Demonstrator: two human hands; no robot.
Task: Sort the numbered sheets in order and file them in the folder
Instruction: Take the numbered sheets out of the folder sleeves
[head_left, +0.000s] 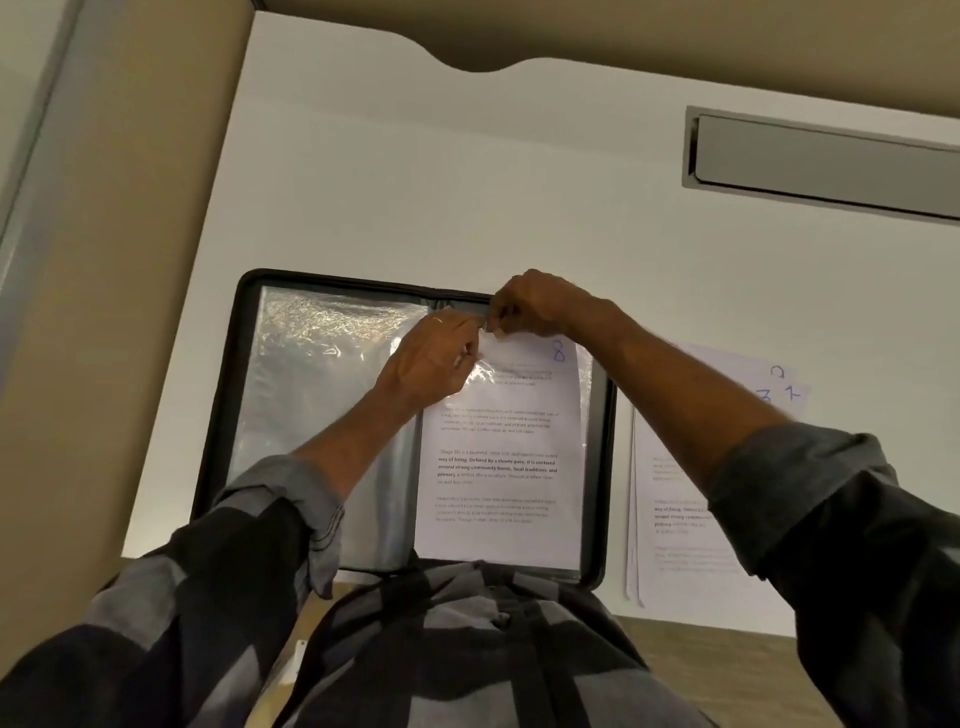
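You wear a dark-and-grey checked flannel shirt (467, 639) crossed by black straps (550, 675). Its rolled cuffs (291, 493) show a plain blue-grey lining, leaving your forearms, left hand (436, 358) and right hand (540, 306) bare.

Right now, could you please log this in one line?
left hand, right hand: pinching clear plastic sleeve top | white sheet marked 8: in open black folder

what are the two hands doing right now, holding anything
left hand: pinching the top edge of the clear sleeve over the sheet marked 8
right hand: pinching the same sleeve edge
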